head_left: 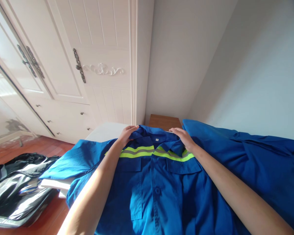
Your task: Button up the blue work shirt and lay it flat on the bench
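Observation:
A blue work jacket with yellow-green and grey reflective bands lies spread out, front side up, its collar at the far end. At the left side of the collar, my left hand is closed on the fabric, thumb toward the collar edge. My right hand is at the collar's right side, its fingers bent over the blue cloth. A small white label shows inside the neck. One sleeve stretches out to the left and blue fabric spreads to the right.
A white surface shows under the jacket. Beyond the collar stands a brown wooden piece. White wardrobe doors rise at the left back, a pale wall at the right. A black and grey bag lies on the reddish floor.

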The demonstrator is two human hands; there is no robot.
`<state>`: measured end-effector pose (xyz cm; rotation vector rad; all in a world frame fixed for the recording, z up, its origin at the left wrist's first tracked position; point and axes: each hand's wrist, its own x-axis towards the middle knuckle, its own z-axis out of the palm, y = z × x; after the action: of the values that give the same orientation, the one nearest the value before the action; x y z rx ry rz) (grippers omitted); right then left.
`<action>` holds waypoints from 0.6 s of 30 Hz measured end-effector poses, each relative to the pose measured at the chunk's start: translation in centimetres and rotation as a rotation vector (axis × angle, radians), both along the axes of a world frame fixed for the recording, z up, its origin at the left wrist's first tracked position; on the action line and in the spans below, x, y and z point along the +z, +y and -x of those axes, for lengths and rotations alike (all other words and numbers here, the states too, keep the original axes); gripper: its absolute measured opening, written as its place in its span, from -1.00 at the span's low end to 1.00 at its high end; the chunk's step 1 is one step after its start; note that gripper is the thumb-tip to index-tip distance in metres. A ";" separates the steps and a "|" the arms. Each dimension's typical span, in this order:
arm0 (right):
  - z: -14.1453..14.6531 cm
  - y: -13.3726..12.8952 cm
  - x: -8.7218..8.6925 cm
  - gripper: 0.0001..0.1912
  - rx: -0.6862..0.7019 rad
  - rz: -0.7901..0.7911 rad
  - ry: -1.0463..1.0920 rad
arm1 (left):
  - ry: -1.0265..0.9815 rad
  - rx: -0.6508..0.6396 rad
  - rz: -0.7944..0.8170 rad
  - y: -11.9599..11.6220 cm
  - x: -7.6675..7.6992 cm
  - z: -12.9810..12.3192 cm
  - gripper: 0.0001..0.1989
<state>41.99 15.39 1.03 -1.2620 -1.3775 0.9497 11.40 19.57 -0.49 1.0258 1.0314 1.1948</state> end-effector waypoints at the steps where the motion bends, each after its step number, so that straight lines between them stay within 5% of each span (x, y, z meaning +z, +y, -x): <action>1: 0.2 -0.3 0.2 -0.62 0.066 0.046 -0.028 | 0.036 -0.005 -0.025 -0.1 -0.1 -0.2 -0.57; 8: 0.1 -1.7 1.8 -0.59 0.354 0.261 -0.079 | 0.107 -0.079 -0.089 -0.3 -0.5 -0.3 -0.48; 18: -2.7 0.4 1.1 -0.64 -0.051 0.121 0.319 | -0.252 -0.194 -0.069 -0.6 0.9 1.0 -0.77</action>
<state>44.68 15.76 2.08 -1.1691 -1.0480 1.1575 10.35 18.92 0.39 0.9759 0.6823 1.1714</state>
